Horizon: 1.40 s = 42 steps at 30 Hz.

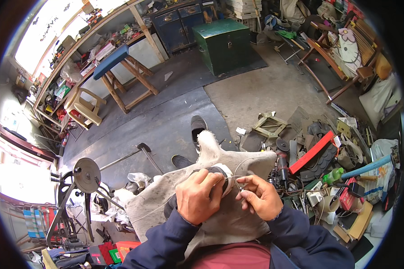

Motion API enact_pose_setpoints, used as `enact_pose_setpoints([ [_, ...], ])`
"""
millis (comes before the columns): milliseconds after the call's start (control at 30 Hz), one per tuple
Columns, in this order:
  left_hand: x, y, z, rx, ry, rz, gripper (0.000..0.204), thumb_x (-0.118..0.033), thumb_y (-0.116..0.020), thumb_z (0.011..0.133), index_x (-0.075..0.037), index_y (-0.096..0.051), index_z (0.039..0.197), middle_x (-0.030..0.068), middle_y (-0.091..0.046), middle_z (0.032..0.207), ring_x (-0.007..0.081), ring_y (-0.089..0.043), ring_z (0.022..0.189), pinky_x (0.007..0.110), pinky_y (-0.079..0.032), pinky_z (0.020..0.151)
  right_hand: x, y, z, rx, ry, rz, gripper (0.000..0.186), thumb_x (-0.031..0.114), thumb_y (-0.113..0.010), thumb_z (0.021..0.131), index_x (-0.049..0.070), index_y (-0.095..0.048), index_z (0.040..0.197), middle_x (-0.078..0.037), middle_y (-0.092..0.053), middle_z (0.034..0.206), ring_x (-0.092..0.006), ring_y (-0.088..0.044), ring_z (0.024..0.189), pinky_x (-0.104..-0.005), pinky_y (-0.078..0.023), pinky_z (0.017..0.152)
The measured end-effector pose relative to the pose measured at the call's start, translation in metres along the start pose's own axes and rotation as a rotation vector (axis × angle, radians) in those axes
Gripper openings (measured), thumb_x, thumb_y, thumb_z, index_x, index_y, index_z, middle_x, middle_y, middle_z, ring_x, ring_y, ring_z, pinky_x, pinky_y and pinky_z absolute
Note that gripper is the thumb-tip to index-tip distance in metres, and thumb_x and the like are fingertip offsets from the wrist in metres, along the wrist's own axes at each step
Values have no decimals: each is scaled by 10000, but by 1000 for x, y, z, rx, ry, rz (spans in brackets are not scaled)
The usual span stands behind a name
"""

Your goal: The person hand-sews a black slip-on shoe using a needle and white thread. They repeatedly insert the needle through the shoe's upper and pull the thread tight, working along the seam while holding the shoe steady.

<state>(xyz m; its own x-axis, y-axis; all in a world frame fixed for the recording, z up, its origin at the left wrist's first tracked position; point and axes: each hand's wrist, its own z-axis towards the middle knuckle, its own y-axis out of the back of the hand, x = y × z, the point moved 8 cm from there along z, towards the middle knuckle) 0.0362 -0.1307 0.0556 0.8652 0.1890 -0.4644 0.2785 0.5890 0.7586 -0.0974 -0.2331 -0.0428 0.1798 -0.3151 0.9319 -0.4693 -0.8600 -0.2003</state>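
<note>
My left hand (197, 197) is closed on a dark shoe (169, 205) with a white edge (224, 170), lying on a worn grey cloth (152, 213) over my lap. Just right of it, my right hand (260, 199) pinches a pale thread (238, 169) along with a small thin object at the fingertips, too small to make out clearly. The thread loops above the right fingers, and a strand trails down-left from the shoe across the cloth. Much of the shoe is hidden behind my left hand.
A hand-cranked metal machine (87, 175) stands at left. Piled tools, a red bar (311, 152) and a green bottle (333, 176) lie at right. Farther off are a green chest (222, 47), a blue-topped stool (111, 62), a plastic stool (83, 110) and wooden chairs (321, 54).
</note>
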Motion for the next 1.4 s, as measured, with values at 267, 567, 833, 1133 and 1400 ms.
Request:
enact_pose_setpoints([
  [267, 7, 0, 3, -14, 84, -23, 127, -57, -777, 842, -69, -721, 955, 131, -740, 890, 327, -716, 720, 388, -551, 625, 13, 7, 15, 39, 240, -234, 158, 38, -630, 1025, -30, -673, 1162, -57, -742, 915, -98, -662, 727, -259, -540, 671],
  [567, 9, -1, -3, -44, 80, -24, 102, -84, -758, 871, -91, -707, 960, 100, -720, 872, 318, -705, 719, 396, -540, 613, 24, 234, -23, -669, 699, 927, 382, 372, -530, 1120, 45, -694, 1227, 13, -560, 777, -62, -348, 489, -236, -323, 435],
  [833, 5, -2, -5, -63, 57, -24, 101, -113, -749, 887, -100, -704, 976, 82, -696, 847, 285, -704, 724, 397, -544, 604, 9, 55, 21, -423, 512, -124, 266, 66, -741, 961, 18, -719, 1221, -23, -742, 986, -30, -507, 641, -224, -410, 576],
  [1133, 14, -2, -13, -114, 96, -116, 112, -114, -747, 896, -87, -712, 999, 91, -734, 908, 291, -727, 766, 390, -572, 647, 4, 29, 20, -165, 330, -210, 156, 142, -701, 1023, 6, -734, 954, -65, -722, 916, -109, -630, 724, -251, -476, 588],
  [1400, 25, -1, -18, -70, 213, -342, 145, -55, -708, 944, -60, -734, 1086, 152, -768, 975, 331, -762, 865, 385, -594, 732, 29, 11, 46, 28, 304, 470, 298, 233, -543, 1110, -11, -713, 1085, -265, -679, 1316, -203, -730, 879, -269, -556, 571],
])
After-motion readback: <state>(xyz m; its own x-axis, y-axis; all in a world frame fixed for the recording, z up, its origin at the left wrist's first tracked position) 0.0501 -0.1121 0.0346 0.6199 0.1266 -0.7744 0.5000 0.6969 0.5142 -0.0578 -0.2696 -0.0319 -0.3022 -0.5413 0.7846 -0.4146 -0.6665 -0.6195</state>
